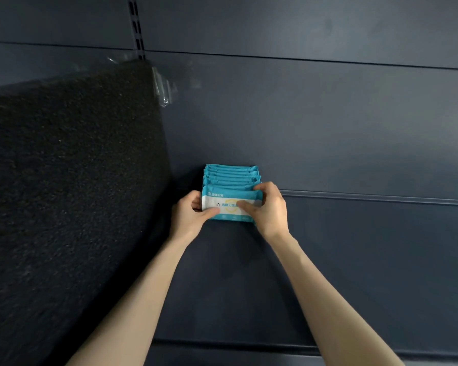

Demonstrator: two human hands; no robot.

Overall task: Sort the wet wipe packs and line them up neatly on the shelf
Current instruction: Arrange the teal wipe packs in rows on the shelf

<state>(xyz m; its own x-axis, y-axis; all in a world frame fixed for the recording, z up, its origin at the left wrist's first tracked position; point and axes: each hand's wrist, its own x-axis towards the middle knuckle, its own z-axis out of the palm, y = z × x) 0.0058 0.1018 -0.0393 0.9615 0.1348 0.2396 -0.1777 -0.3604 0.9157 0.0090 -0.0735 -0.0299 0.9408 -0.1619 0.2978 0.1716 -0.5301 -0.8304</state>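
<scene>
1. On my feed, a big black rough-textured panel point(69, 167) fills the left side, running from the near left to the far wall.
2. Crinkled strips of clear tape point(163, 88) sit at its far top corner, reaching onto the dark blue back wall point(315, 114).
3. Just above that corner I see a slotted upright point(136, 25) running up the wall.
4. A thin horizontal seam point(302, 59) crosses the wall from left to right.

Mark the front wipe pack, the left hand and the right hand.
front pack point(228, 202), head view, on the white label band between the thumbs
left hand point(188, 215), head view, on the back of the hand
right hand point(271, 208), head view, on the back of the hand
</scene>
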